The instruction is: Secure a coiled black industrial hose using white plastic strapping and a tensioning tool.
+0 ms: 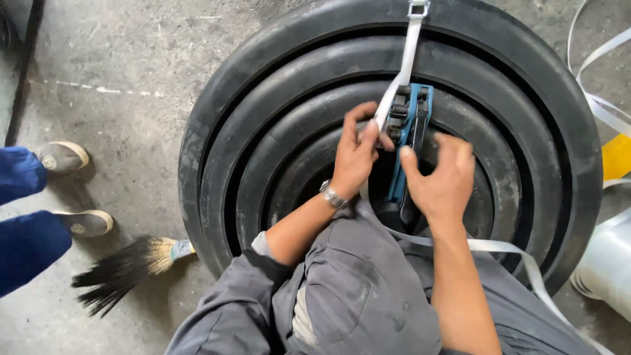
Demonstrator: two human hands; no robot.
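Note:
Several black tyres [263, 112] are nested one inside another and lie flat on the concrete floor. A white strap [409, 46] runs from a metal buckle [418, 8] at the far rim down to a blue and black strap tensioner tool [409, 118] near the centre. My left hand [355, 154], with a wristwatch, pinches the strap just left of the tool. My right hand [444, 177] grips the tool's lower handle. My grey trouser legs [355, 296] fill the bottom of the view.
A dark brush [125, 269] lies on the floor at the lower left. Another person's legs in blue trousers and grey shoes [62, 156] stand at the left edge. Loose white strap [605, 108] and a white roll [608, 263] are at the right.

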